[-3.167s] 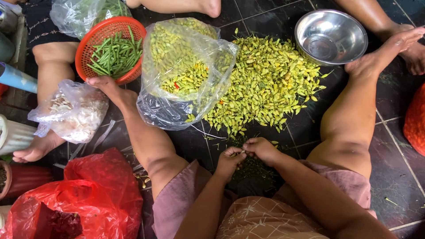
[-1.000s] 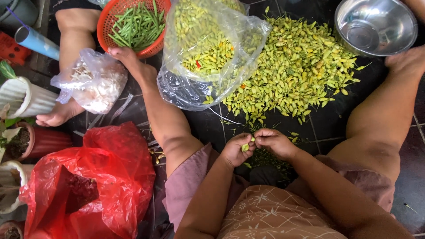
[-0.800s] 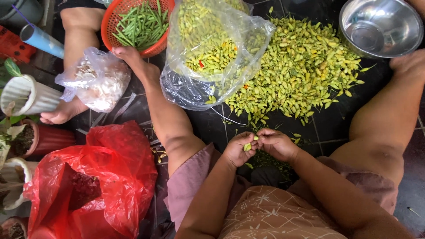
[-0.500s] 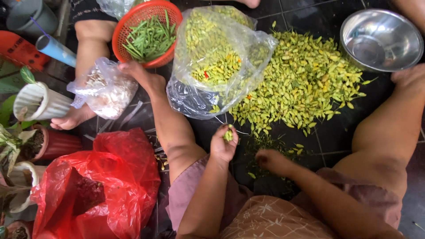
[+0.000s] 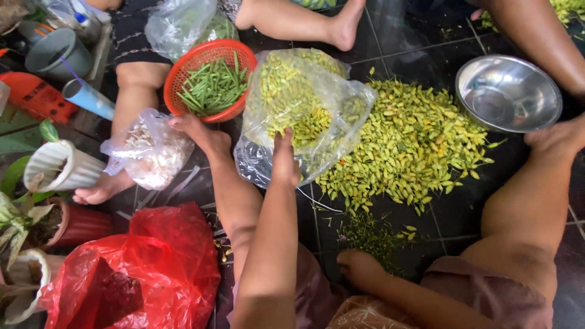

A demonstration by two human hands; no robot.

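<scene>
Left hand stretched out to the bag of yellow-green chillies, right hand kept low by the stems.

Head view: the left hand point(image 5: 285, 159) is laid, fingers together, on the clear plastic bag point(image 5: 304, 116) of chillies; whether anything is pinched cannot be told. The right hand point(image 5: 361, 268) is loosely curled on the dark tiled floor point(image 5: 426, 213), beside the scattered green stems point(image 5: 375, 234); nothing is seen held in it. The loose chilli pile point(image 5: 414, 143) touches the bag's open side, so a tug could spill more out. The orange basket point(image 5: 210, 79) sits just beside and might be nudged.
</scene>
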